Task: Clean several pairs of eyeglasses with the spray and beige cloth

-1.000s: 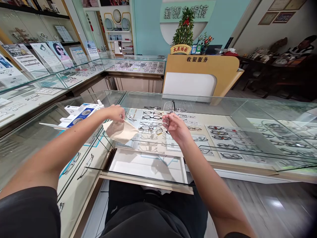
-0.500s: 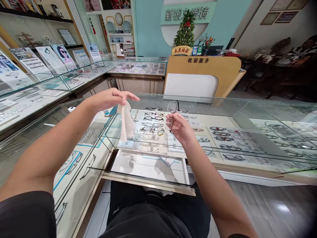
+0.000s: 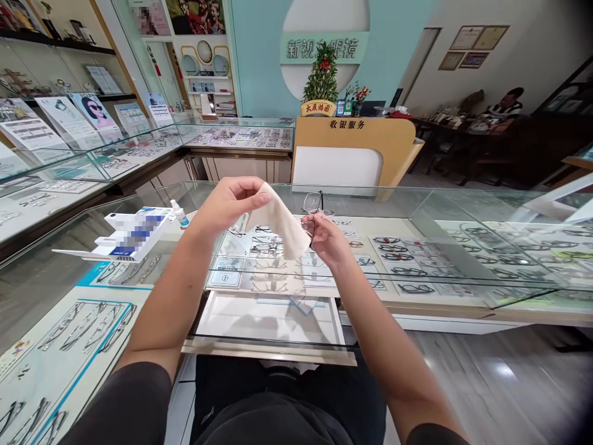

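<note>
My left hand [image 3: 238, 201] pinches the upper end of a cream cleaning cloth [image 3: 282, 225], which hangs down and to the right. Its lower end is close to the glasses; whether it touches them I cannot tell. Dark-framed glasses [image 3: 320, 201] are gripped in the fingers of my right hand [image 3: 328, 238], held up above the glass counter. One lens points upward and the rest of the frame is partly behind the fingers and the cloth.
An open white drawer [image 3: 222, 318] juts out in front of me. On the glass counter at left are a white-and-blue box [image 3: 139, 232] and a small spray bottle [image 3: 178, 214]. Rows of glasses [image 3: 396, 247] lie under the glass. Behind stands a wooden cashier desk [image 3: 398, 133]; a person [image 3: 509, 105] sits far right.
My left hand has moved right and brought the cloth up to the glasses. The right hand keeps its grip on the glasses. The view has turned to the right.
</note>
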`<state>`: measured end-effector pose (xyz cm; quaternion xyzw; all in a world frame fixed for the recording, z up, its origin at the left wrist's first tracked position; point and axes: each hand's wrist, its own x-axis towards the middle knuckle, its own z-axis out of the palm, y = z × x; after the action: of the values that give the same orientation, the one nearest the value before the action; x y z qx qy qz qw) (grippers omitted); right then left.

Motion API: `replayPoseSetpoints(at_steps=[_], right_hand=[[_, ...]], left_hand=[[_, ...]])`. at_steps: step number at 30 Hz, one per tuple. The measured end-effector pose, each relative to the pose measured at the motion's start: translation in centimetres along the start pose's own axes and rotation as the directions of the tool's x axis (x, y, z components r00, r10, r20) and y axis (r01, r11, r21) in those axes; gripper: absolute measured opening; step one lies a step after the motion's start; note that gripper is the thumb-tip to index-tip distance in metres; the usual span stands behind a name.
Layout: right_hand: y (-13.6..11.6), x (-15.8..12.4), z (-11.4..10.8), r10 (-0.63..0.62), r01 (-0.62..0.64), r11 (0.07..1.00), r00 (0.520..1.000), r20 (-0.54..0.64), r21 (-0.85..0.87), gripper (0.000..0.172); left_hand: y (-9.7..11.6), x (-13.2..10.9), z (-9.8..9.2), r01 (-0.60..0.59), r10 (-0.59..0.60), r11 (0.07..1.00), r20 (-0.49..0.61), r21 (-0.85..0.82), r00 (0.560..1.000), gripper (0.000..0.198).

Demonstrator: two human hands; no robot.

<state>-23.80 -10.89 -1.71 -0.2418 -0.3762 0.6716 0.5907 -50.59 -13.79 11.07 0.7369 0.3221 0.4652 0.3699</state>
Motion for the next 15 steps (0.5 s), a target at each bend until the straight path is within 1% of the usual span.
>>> replayPoseSetpoints(at_steps=[2,5,8,12,15], right_hand=[[-0.3,0.1,-0.3,-0.011,0.011,1.000,1.000,-0.001,0.002,0.042],[-0.8,0.2,-0.6,-0.023,0.023,1.000,1.000,-0.013,0.017,0.040],[-1.4,0.2,-0.9,-0.035,0.035,0.999,0.999,-0.019,0.030,0.039],[-1.9,0.2,-1.0,-0.054,0.054,0.998,0.999,0.004,0.024,0.039],[-1.9,0.1,-0.9,-0.050,0.050,0.999,0.999,0.021,0.007,0.041]], left_hand=[[-0.1,0.4,0.5,0.015,-0.015,0.999,0.006,0.044,1.000,0.040],[-0.5,1.1,0.9,0.046,-0.056,0.989,0.067,0.139,0.996,0.036],[-1.1,1.5,1.2,0.048,-0.080,0.969,0.125,0.241,0.989,0.031],[-1.8,1.7,1.7,0.045,-0.098,0.955,0.169,0.294,0.981,0.032],[-2.1,1.8,2.1,0.028,-0.095,0.936,0.177,0.350,0.980,0.032]])
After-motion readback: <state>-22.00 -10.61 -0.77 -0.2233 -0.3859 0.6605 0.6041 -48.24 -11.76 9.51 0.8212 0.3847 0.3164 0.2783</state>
